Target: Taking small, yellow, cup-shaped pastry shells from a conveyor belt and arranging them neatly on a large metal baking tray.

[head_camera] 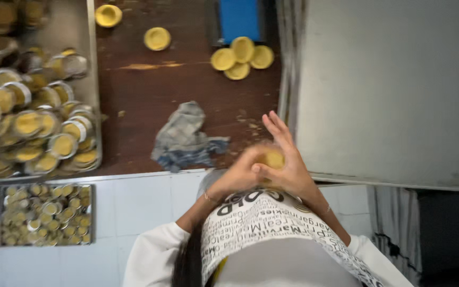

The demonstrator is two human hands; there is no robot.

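Observation:
My left hand and my right hand are pressed together at the near edge of a brown table. Between them they hold a small round yellow tart shell, mostly covered by the fingers. The fingers of my right hand spread upward over it. Several more yellow tart shells lie in a cluster at the far side of the table, and two single ones lie to their left. My patterned apron fills the bottom of the view.
A crumpled grey-blue cloth lies on the table left of my hands. A metal tray of dough-filled tins stands at the left, and another tray sits lower down. A blue object is at the far edge. A grey panel stands on the right.

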